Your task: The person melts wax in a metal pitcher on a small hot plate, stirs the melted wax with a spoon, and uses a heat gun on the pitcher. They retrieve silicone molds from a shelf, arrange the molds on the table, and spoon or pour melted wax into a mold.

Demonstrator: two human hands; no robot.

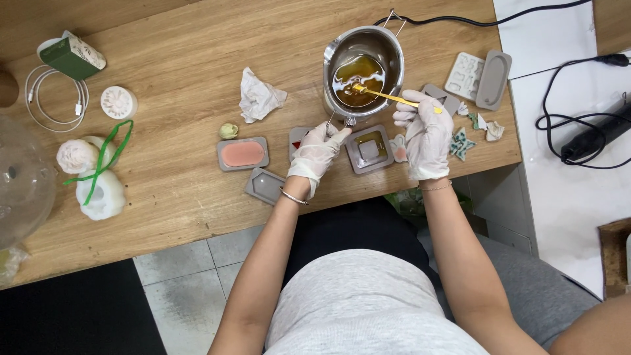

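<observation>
Stirring step: right hand (426, 131) grips yellow stick (389, 96) in amber liquid; left hand (319, 148) pinches steel pot (363, 66) handle. Next, judged: steady pour into 1 square mould (369, 150).

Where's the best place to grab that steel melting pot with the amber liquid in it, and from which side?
Grip the steel pot by its wire handle on the near rim, where the left hand already is. Come from the table's near edge: probably safest, since the bowl is open and liquid-filled.

Both gloved hands reach forward; left hand (317, 150) and right hand (426, 133) pinched closed.
</observation>
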